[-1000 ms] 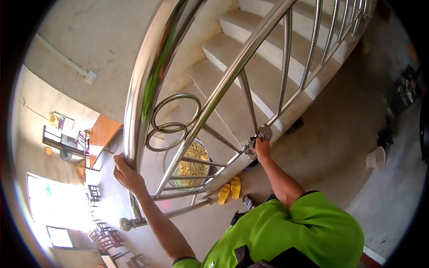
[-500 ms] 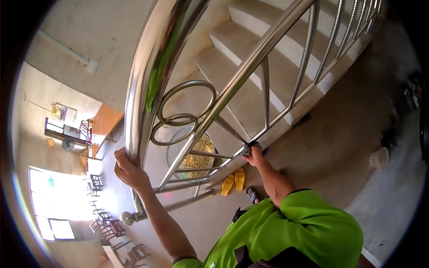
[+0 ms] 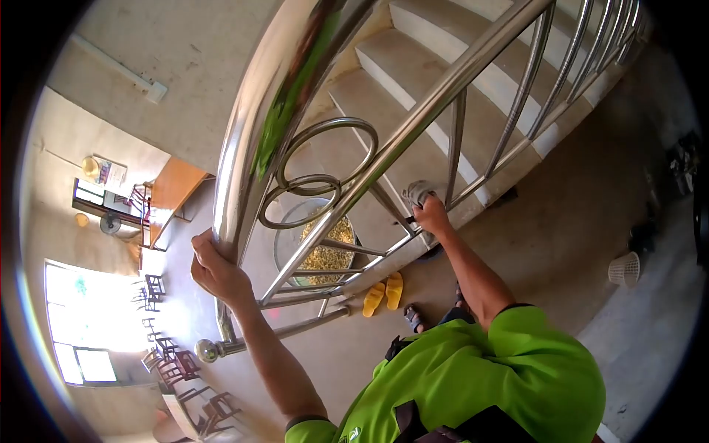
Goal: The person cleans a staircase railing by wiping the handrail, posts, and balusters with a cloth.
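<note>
My left hand [image 3: 220, 273] is closed round the lower part of the thick, shiny metal handrail [image 3: 244, 140]. My right hand [image 3: 430, 214] grips a crumpled grey cloth [image 3: 419, 193], held at the lower bars of the stair railing, close to where a slanted baluster [image 3: 390, 204] meets the bottom rail. Part of the cloth is bunched beyond the fingers, on the stair side. Two interlocking metal rings [image 3: 329, 123] sit between the handrail and the slanted middle rail [image 3: 443, 88].
Concrete stairs [image 3: 413, 66] rise behind the railing. Beyond the bars, a round container [image 3: 278, 247] holds yellowish pieces. Yellow slippers [image 3: 374, 299] lie near my feet. A white basket [image 3: 625, 269] stands at right. Several stools and a wooden table [image 3: 175, 193] are at left.
My right hand has moved up and to the right along the bottom rail with the cloth, which now shows more. My left hand stays on the handrail. The view has shifted slightly.
</note>
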Motion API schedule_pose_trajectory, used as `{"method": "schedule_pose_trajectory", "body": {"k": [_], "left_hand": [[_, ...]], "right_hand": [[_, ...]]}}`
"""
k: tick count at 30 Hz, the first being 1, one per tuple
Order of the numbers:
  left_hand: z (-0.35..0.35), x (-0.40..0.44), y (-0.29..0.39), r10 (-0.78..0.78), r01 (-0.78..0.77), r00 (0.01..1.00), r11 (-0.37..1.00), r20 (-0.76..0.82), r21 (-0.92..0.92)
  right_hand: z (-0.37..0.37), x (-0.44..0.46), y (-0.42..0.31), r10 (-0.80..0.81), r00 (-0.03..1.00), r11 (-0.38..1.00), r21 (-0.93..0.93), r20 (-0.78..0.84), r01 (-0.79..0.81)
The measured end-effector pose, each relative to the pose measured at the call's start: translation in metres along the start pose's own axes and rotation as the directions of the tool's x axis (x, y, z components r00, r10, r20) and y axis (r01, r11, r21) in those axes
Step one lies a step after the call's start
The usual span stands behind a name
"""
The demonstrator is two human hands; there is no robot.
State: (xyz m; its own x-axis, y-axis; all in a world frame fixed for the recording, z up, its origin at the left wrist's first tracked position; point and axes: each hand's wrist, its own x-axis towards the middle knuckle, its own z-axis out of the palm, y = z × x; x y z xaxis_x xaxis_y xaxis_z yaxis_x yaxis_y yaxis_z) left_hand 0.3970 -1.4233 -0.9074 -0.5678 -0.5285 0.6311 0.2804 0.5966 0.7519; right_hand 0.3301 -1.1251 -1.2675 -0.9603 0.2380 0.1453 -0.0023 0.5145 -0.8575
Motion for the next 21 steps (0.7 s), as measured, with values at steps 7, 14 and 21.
{"method": "schedule_pose_trajectory", "body": {"k": [7,14,21], "left_hand": [[-0.004,0.001,0.004,-0.024,0.025,0.998,1.0,0.05,-0.009],[-0.002,-0.002,0.009,0.004,-0.008,0.999,0.997,0.052,0.074],[-0.002,-0.002,0.005,-0.024,0.021,0.999,0.996,0.037,0.083]], "right_hand": [[0.009,0.021,-0.004,0.133,0.696,0.791,-0.498,0.706,0.354],[0.015,-0.04,-0.008,-0.121,0.979,0.898,-0.403,0.164,0.178],[0.097,-0.116,0.032,0.172,0.952,0.975,0.184,-0.254,-0.127]]}}
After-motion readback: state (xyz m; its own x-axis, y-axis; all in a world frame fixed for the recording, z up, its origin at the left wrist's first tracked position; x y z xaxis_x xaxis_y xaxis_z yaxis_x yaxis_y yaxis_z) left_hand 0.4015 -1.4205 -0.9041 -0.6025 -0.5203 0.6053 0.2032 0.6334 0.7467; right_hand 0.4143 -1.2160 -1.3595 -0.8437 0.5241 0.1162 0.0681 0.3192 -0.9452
